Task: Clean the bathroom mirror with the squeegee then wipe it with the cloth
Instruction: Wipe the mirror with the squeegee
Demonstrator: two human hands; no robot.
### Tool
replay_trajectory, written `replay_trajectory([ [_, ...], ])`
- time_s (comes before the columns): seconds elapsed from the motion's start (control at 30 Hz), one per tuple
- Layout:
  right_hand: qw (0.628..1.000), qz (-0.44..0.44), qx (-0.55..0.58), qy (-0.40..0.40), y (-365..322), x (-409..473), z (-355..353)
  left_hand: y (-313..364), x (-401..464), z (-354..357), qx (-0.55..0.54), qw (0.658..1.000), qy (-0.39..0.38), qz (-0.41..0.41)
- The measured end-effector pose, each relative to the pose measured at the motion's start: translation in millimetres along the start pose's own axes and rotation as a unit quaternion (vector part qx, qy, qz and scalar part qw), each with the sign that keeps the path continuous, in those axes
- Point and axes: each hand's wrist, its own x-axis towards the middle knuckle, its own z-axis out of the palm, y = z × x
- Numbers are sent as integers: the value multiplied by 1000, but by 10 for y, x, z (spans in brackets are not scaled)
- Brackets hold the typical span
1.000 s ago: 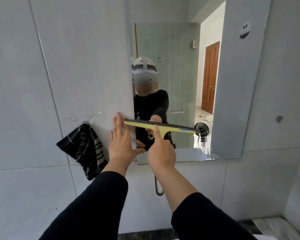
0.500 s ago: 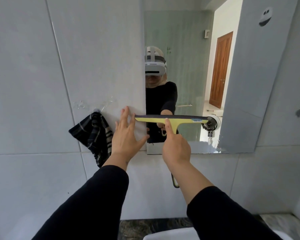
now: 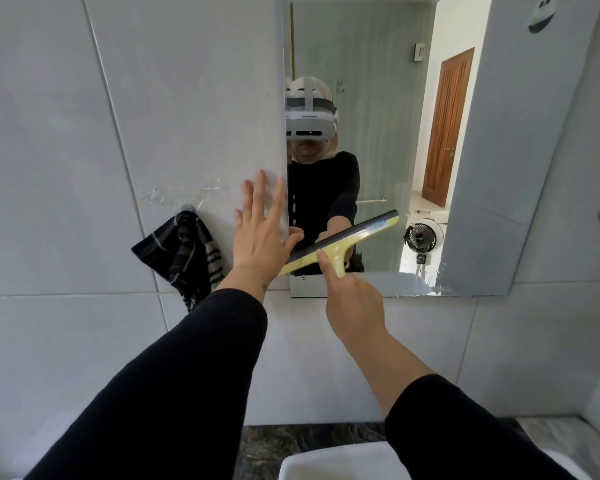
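Tiled wall, mirror (image 3: 388, 64), tilted unlabelled squeegee (image 3: 347, 242) in right hand (image 3: 354, 306).

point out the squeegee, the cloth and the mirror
squeegee (image 3: 347, 239), head view, on its yellow blade bar
cloth (image 3: 184, 252), head view, on the hanging dark folds
mirror (image 3: 378, 284), head view, on its bottom edge
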Motion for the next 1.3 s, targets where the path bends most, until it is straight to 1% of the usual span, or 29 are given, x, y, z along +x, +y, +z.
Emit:
replay_trajectory([
  [0.1, 999, -31, -22, 2, 60, 9, 88, 43, 9, 29, 30, 999, -22, -12],
  [0.2, 992, -72, -101, -17, 134, 64, 140, 45, 20, 42, 27, 999, -22, -17],
  [0.27, 986, -82, -146, 14, 145, 78, 88, 42, 25, 49, 26, 999, -20, -18],
  [0.3, 983, -96, -158, 7, 135, 73, 62, 43, 25, 50, 25, 999, -18, -19],
  [0.33, 980, -117, -158, -18, 133, 71, 60, 44, 24, 50, 23, 999, -17, -19],
  [0.4, 976, -151, -154, -27, 176, 80, 90, 46, 22, 49, 18, 999, -17, -21],
  [0.5, 970, -162, -181, -4, 278, 104, 51, 44, 29, 56, 14, 1000, -15, -22],
  [0.7, 955, -181, -232, -37, 523, 162, -143, 55, 31, 39, 8, 1000, -20, -23],
  [0.87, 953, -175, -241, -46, 561, 185, -182, 54, 22, 25, -5, 1000, -17, -25],
  [1.0, 954, -149, -257, -49, 889, 122, -241, 64, 16, 20, -14, 999, -17, -30],
  [1.07, 955, -135, -259, -58, 1065, 55, -266, 119, 9, 15, -6, 999, -22, -48],
  [1.13, 955, -134, -257, -56, 1139, 19, -283, 240, -15, 22, 28, 997, -13, -67],
  [1.17, 957, -136, -251, -54, 1148, 21, -287, 318, -36, 33, 50, 997, -1, -56],
  [1.23, 961, -138, -234, -44, 1142, 23, -293, 472, -58, 73, 86, 996, 25, 5],
  [1.3, 965, -140, -218, -32, 1142, 19, -285, 598, -37, 128, 114, 991, 32, 55],
])
